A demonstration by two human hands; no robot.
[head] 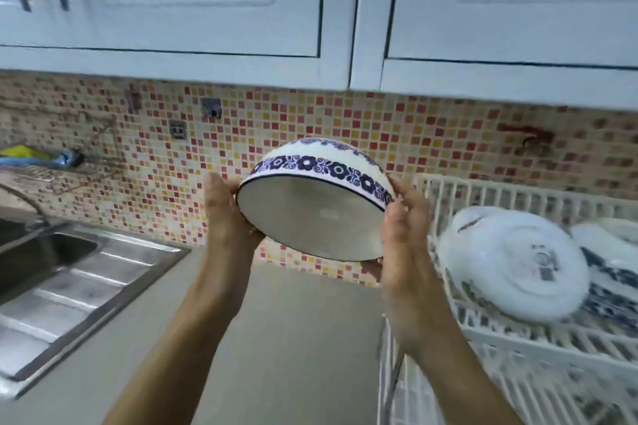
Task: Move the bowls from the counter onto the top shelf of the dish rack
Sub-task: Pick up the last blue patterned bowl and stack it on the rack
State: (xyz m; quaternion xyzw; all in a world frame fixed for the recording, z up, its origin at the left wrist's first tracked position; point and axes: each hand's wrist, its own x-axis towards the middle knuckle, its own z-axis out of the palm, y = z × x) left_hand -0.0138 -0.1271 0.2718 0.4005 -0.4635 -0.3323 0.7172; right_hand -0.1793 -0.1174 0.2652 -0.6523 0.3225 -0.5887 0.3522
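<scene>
A white bowl [310, 214] with a blue flower band is held up in the air, tipped so its open mouth faces me. My left hand [224, 214] grips its left rim and my right hand [402, 228] grips its right rim. The white plastic dish rack [518, 342] stands at the right, just beyond my right hand. On its top shelf lies a white bowl [511, 262] upside down, with more blue-patterned dishes [607, 272] behind it.
A steel sink [69, 269] with a drainboard sits at the left, a tap arching over it. The grey counter [276, 338] runs below my arms. White wall cabinets [207, 10] hang close overhead above the mosaic tile wall.
</scene>
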